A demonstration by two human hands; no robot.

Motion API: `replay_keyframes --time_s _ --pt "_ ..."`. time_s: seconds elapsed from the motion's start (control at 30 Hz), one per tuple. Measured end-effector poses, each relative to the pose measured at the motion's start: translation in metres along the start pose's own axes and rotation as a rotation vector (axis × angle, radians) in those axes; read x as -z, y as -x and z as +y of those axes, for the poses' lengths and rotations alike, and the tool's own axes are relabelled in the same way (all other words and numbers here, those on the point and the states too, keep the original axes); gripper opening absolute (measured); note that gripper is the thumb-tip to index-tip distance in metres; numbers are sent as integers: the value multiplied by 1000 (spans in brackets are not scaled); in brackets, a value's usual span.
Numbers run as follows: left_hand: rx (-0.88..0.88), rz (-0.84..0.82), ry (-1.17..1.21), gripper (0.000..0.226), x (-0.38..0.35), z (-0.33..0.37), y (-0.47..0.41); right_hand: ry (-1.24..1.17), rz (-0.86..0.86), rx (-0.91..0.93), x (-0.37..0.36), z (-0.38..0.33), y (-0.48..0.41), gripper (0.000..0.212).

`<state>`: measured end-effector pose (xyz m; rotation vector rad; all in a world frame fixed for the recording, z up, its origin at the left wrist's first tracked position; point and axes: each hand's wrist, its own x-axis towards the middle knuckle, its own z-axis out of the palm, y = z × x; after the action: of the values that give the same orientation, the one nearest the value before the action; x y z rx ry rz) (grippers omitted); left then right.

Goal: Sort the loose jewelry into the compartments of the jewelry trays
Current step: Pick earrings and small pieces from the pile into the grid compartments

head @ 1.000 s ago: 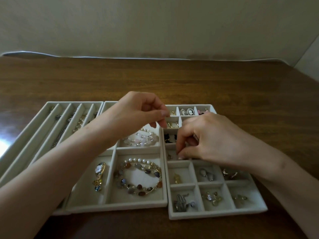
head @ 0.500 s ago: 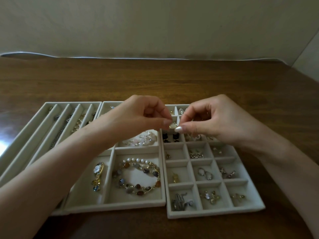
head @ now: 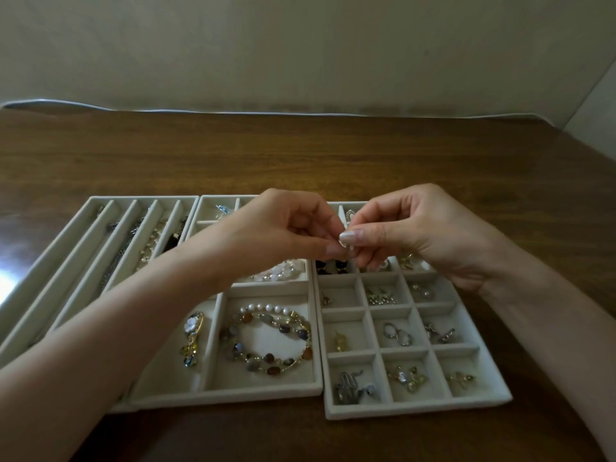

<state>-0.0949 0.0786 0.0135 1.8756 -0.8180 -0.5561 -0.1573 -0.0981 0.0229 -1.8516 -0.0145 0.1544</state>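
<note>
Three pale grey jewelry trays lie side by side on the wooden table. My left hand (head: 283, 228) and my right hand (head: 413, 235) meet above the far part of the grid tray (head: 416, 406), fingertips together. Both pinch one small pale earring (head: 343, 243), mostly hidden by the fingers. The grid tray's small compartments hold earrings and charms. The middle tray (head: 226, 395) holds a pearl and stone bracelet (head: 270, 338) and a flower brooch (head: 193, 328). The left tray (head: 83, 215) has long slots with chains.
The brown wooden table (head: 300, 155) stretches back to a pale wall. A white bead bracelet (head: 280, 273) lies in the middle tray under my left wrist. My forearms cross over the left and right trays.
My right hand lifted from a lower grid compartment and rose to meet my left hand. Both hands now hold the small piece together, slightly higher than half a second ago.
</note>
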Motion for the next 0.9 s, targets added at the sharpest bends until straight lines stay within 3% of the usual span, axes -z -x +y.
replay_keyframes --time_s 0.1,0.27,0.53,0.9 --pt "-35 32 -25 23 -1 -1 -1 -53 -14 -25 -1 0 -1 19" --pt "-78 67 -94 9 -1 -3 -1 -133 -18 -62 1 1 -3 20" --pt "-84 78 -126 6 -1 -5 -3 -163 -84 -40 5 2 -2 18" --pt "-37 -6 90 18 3 2 2 -219 -39 30 8 4 -4 15"
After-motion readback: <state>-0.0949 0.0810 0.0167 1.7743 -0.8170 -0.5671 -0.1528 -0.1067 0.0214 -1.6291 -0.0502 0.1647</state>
